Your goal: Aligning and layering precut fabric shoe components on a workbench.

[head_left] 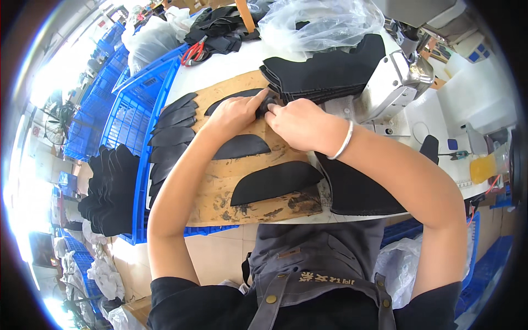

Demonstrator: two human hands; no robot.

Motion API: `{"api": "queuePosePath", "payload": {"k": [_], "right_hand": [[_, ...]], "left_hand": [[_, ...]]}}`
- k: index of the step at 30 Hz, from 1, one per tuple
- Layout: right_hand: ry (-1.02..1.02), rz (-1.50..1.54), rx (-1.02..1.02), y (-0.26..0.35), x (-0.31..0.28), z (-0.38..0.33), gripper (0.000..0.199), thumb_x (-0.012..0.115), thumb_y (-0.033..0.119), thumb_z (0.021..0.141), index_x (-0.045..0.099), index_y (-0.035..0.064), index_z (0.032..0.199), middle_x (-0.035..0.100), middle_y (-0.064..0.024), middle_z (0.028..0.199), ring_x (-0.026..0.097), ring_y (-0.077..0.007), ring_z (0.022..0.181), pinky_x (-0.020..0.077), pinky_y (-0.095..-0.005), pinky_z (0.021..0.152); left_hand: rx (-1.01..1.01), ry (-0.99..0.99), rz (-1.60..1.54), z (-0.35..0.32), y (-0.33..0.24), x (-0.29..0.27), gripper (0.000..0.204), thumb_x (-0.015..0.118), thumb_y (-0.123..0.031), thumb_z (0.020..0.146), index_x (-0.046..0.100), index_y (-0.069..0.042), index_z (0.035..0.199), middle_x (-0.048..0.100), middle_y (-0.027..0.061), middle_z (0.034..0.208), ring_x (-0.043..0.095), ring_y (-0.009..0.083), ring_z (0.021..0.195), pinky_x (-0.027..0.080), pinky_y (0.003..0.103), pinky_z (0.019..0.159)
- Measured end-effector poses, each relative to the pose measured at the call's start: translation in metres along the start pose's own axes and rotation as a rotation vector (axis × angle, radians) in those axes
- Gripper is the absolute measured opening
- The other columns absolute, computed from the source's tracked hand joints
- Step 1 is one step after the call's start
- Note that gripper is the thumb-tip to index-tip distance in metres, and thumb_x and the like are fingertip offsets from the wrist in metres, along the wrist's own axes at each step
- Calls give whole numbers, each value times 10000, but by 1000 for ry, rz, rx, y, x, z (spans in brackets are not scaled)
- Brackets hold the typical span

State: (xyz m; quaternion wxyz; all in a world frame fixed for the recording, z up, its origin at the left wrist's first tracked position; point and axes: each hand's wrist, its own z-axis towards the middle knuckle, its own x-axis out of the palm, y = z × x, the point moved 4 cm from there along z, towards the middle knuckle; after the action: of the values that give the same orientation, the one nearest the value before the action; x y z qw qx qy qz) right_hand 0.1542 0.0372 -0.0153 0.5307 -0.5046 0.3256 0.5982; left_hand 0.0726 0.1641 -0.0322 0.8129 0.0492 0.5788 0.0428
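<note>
At the far right edge of a worn wooden board (212,190), my two hands meet over a small dark piece (265,105) that looks like black leather. My left hand (236,114) pinches it from the left, index finger stretched along its top. From the right, my right hand (300,124) is closed on its other side; the fingers partly hide the piece. Half-moon black pieces lie on the board: one near the front (278,182), one in the middle (243,147), and one farther back (231,99), partly behind my left hand.
A stack of large black cut pieces (330,71) lies behind my hands, beside a white machine (388,85). Overlapping black pieces (171,140) line the board's left edge. Blue crates (135,113) stand left. Red-handled scissors (193,51) and a clear plastic bag (322,25) are at the back.
</note>
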Motion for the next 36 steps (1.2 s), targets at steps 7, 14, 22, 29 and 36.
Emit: {"api": "queuePosePath", "payload": {"k": [7, 14, 22, 29, 36], "right_hand": [[297, 25, 19, 3, 11, 11, 220, 619, 79, 751, 574, -17, 943, 668, -143, 764, 690, -287, 750, 548, -369, 616], [247, 35, 38, 6, 12, 15, 255, 652, 93, 737, 573, -24, 950, 662, -133, 775, 684, -288, 749, 545, -366, 625], [339, 125, 88, 6, 15, 13, 224, 642, 51, 733, 592, 1, 946, 633, -163, 902, 668, -285, 818, 541, -375, 650], [149, 135, 102, 8, -7, 15, 128, 622, 83, 774, 587, 6, 870, 630, -150, 850, 658, -298, 792, 538, -388, 670], [44, 293, 115, 12, -16, 44, 159, 598, 164, 830, 580, 8, 858, 627, -141, 866, 646, -313, 820, 529, -417, 714]], "left_hand": [[-182, -165, -403, -13, 26, -1, 489, 578, -28, 807, 515, -52, 1291, 695, 131, 890, 666, 290, 747, 529, 368, 697], [-528, -269, -755, -26, 60, -2, 324, 554, -59, 862, 600, -21, 1180, 705, 124, 937, 681, 192, 794, 519, 296, 723], [-794, 233, -273, -59, 121, -12, 344, 744, -235, 749, 656, -3, 988, 690, 158, 922, 670, 267, 845, 508, 343, 763], [-835, 427, -285, -61, 125, -8, 303, 790, -209, 721, 619, 4, 851, 633, 90, 774, 610, 166, 622, 477, 321, 575], [-922, 307, -421, -65, 135, -10, 324, 770, -224, 706, 627, 4, 886, 615, 70, 656, 620, 186, 636, 501, 353, 628]]}}
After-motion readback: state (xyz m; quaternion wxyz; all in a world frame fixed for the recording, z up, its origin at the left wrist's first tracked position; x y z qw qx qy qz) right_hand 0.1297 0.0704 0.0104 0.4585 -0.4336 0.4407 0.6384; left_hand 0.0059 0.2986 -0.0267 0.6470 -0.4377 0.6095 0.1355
